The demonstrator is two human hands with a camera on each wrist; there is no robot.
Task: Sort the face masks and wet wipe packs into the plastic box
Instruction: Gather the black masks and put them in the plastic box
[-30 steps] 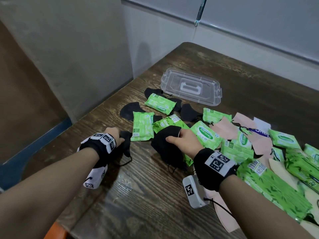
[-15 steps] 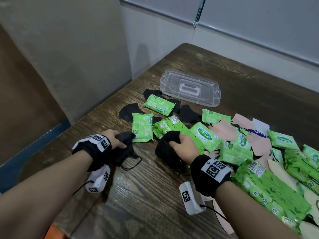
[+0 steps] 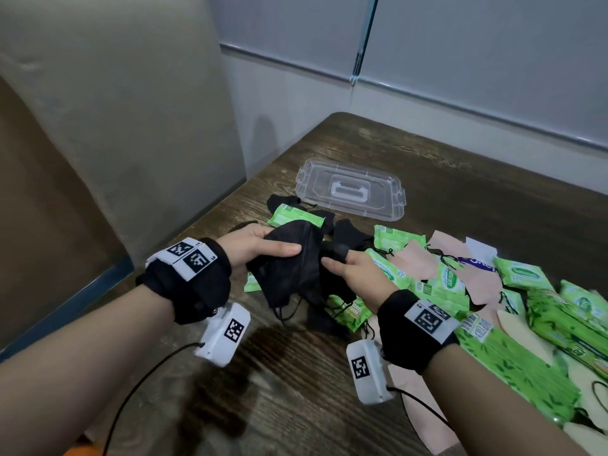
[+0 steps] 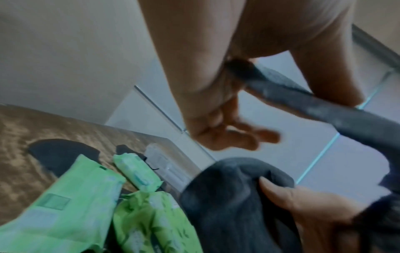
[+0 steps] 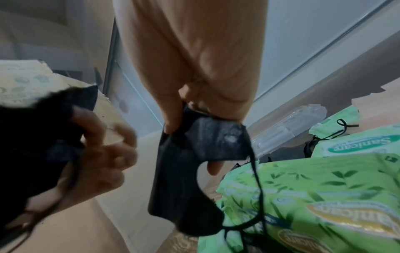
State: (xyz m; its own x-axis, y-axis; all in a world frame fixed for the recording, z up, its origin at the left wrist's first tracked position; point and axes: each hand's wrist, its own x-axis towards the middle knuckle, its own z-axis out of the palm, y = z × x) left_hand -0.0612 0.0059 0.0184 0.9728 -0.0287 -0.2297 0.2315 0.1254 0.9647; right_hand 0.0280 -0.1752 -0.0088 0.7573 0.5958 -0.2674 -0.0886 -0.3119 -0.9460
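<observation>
Both hands are raised above the wooden table (image 3: 477, 179), close together. My left hand (image 3: 273, 246) grips a black face mask (image 3: 289, 274) between thumb and fingers. My right hand (image 3: 334, 260) pinches a second black face mask (image 3: 335, 284) right beside it, ear loops dangling. The right wrist view shows that second black mask (image 5: 190, 167) hanging from my right hand (image 5: 194, 109), with the left hand (image 5: 103, 145) at the left. Green wet wipe packs (image 3: 441, 284) and pink masks (image 3: 414, 261) lie scattered under and right of the hands.
A clear plastic lid (image 3: 350, 189) lies flat at the far side of the table. More black masks (image 3: 352, 235) lie between it and the hands. Large green packs (image 3: 513, 366) are piled at the right. A wall stands at the left, past the table edge.
Both hands have lifted off the table, each with a black mask, and have come together in the air.
</observation>
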